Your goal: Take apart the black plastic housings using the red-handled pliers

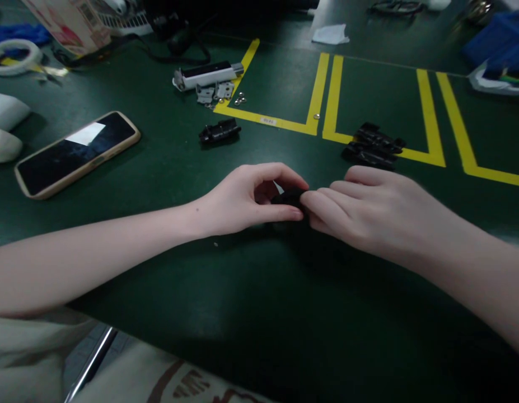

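Head view: both hands meet above the dark green tabletop (225, 302), the left hand (263, 196) pinching a small black part (288, 197) between thumb and fingers. The right hand (364, 207) has its fingers folded in against the part's other end; its knuckles hide the tips, so I cannot tell whether they pinch it. Nearer the wearer than the fingers, bare green surface runs to the slanting near edge. Beyond the left fingers lies a black moulded piece (219, 131); black pieces (374, 146) sit just past the right knuckles, narrowing the room there. A phone (76, 154) lies well left of the fingers. Farther beyond them, yellow tape (320, 92) marks out bays, with tiny metal bits (241, 99) inside the left one, and a pink-and-white carton (80, 25) stands far left, its contents hidden.
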`<state>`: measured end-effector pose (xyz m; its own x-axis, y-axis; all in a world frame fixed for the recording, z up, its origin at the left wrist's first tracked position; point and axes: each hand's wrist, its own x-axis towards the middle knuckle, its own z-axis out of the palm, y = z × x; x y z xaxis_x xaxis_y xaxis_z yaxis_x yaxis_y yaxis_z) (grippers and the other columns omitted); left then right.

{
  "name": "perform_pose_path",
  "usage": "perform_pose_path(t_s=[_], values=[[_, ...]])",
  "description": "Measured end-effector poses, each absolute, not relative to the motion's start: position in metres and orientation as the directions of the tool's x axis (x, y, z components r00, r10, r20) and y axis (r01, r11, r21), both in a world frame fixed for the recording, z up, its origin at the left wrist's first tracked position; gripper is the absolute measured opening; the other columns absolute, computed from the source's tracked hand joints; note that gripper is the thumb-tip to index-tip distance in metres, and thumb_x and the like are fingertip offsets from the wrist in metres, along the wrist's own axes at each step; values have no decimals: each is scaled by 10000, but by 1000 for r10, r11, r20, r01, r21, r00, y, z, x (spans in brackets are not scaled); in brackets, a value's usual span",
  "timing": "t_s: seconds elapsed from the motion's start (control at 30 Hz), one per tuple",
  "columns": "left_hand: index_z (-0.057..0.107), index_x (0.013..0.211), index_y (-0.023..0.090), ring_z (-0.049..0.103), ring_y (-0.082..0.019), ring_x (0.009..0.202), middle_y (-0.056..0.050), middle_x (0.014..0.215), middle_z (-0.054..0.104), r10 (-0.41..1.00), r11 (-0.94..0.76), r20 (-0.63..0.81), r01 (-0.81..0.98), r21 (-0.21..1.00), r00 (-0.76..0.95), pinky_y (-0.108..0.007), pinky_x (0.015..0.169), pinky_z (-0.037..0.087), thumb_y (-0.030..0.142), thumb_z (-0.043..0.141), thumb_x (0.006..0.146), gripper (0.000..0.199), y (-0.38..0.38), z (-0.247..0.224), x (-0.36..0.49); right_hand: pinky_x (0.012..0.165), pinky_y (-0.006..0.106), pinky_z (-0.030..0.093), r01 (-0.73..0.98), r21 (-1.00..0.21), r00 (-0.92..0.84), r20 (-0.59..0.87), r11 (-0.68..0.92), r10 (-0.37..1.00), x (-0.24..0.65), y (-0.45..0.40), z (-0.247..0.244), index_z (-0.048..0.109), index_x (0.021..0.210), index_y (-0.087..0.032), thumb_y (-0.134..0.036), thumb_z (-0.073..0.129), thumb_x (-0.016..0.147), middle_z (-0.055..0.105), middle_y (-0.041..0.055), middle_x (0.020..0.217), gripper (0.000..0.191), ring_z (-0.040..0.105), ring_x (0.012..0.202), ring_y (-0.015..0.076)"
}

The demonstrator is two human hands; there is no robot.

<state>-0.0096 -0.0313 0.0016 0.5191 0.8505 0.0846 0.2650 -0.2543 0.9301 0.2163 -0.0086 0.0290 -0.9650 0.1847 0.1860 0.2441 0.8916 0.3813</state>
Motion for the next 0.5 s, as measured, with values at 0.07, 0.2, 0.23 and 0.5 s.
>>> perform_pose_path(t_s=[0.07,0.2,0.23,0.5], values=[[674,1137,132,704,-152,875,-57,1099,722,866,-155,31,208,966,499,-270,715,600,215,735,837,317,-33,3,-7,607,302,410,293,264,-934,282,919,217,223,-12,33,578,868,-155,-176,432,997,623,19,695,197,522,585,139],[681,1053,123,680,-76,710,-18,976,738,869,91,-86,13,996,488,-165,603,562,146,739,810,251,-39,8,0,553,256,410,546,-109,-744,393,830,541,236,-30,39,544,917,-208,-248,474,984,621,-8,815,105,578,664,111],[675,1025,124,675,-64,690,-6,949,739,864,137,-98,-42,990,494,-146,590,556,117,735,802,231,-41,8,2,533,256,402,618,-158,-676,394,770,623,238,-35,39,558,923,-221,-267,493,982,622,-21,803,99,571,642,105],[541,1004,165,715,-87,611,55,712,700,787,379,-244,-133,916,567,-161,583,596,116,650,902,157,-50,7,7,621,217,487,540,-385,-650,374,748,662,242,-52,39,612,1069,-272,-241,592,959,673,-54,922,117,631,771,71]])
